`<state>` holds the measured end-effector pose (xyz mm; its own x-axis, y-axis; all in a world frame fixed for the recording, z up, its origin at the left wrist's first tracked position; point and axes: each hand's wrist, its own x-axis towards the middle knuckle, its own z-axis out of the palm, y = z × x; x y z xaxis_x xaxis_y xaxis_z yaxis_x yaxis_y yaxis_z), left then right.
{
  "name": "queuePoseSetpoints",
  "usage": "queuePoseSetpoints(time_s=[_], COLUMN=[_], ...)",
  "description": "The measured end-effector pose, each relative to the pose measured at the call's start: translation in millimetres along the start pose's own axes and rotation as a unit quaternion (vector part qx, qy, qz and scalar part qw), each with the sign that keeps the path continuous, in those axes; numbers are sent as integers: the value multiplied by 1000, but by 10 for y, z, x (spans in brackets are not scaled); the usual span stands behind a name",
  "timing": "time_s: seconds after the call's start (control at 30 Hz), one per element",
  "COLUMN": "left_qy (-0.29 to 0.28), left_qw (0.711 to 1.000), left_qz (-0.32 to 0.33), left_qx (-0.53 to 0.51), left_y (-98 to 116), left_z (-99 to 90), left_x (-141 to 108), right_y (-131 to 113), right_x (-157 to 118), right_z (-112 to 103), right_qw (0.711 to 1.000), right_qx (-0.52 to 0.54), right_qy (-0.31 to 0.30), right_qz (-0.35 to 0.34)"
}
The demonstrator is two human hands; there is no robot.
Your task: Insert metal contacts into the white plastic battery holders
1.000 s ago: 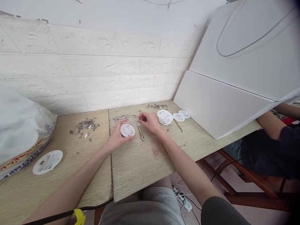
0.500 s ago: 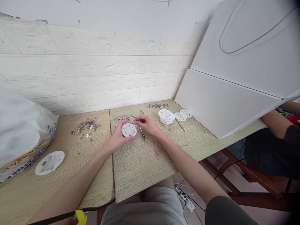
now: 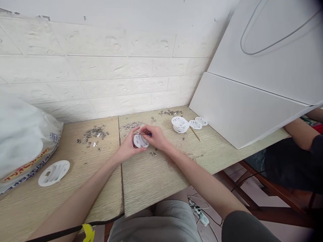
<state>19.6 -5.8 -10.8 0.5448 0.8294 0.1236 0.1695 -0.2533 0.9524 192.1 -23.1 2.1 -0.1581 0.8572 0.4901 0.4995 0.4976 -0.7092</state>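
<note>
Between the thumb and fingers of my left hand is a round white plastic disc. My right hand pinches a thin tool with a dark end over the disc's upper edge; the tool is mostly covered by the fingers. Small metal pieces lie in a pile just behind my hands, and a few more rest in front of them. A stack of white discs stands to the right, beside two slatted discs and a thin wooden stick.
On the left are a big white bag, a larger slotted disc and another metal pile. White panels lean at the right, with another person's arm beyond. A brick-patterned wall stands behind the table.
My right hand has moved slightly left, bringing the tool over the disc. The metal tool that lay beside the disc is no longer visible. The view has shifted a little.
</note>
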Motion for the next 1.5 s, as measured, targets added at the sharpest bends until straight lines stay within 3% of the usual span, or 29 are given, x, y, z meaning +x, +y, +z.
queuePoseSetpoints(time_s=[0.23, 0.57, 0.77, 1.07, 1.5], left_qy=[-10, -8, -6, 13, -4], left_qw=[999, 999, 996, 991, 989], left_qz=[5, -27, -16, -12, -28], left_qx=[-36, -30, -93, -133, -146], left_y=[-38, 20, -12, -38, 31], left_z=[5, 10, 14, 22, 5], left_x=[19, -24, -2, 46, 18], right_y=[-29, 23, 58, 46, 64], right_x=[17, 5, 7, 43, 49], right_z=[-29, -29, -71, -52, -8], right_qw=[999, 997, 994, 997, 997], right_qx=[-20, -71, -108, -54, 18], right_qy=[27, -15, -9, 20, 29], right_qz=[-10, -36, -21, 46, 69])
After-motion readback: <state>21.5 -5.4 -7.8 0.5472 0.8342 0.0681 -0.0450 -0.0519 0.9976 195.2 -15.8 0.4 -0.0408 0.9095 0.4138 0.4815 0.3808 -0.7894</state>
